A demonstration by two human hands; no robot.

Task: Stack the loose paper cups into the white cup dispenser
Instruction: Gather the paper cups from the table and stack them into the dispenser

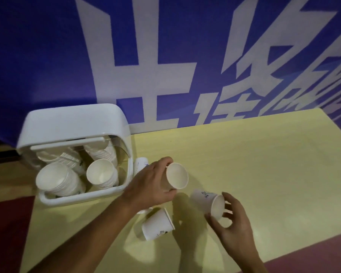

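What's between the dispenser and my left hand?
Head view: one loose paper cup lies on the table between dispenser and left hand, partly hidden by the hand.

Rear wall, 9 through 2 o'clock: covered by a blue banner bearing large white characters, cropped at the frame edges. Furniture, centre to 3 o'clock: pale yellow table, its back edge close against the banner. Floor, 8 and 5 o'clock: dark maroon. Lighting: dim overall, and soft shadows lie on the tabletop near 6 o'clock.
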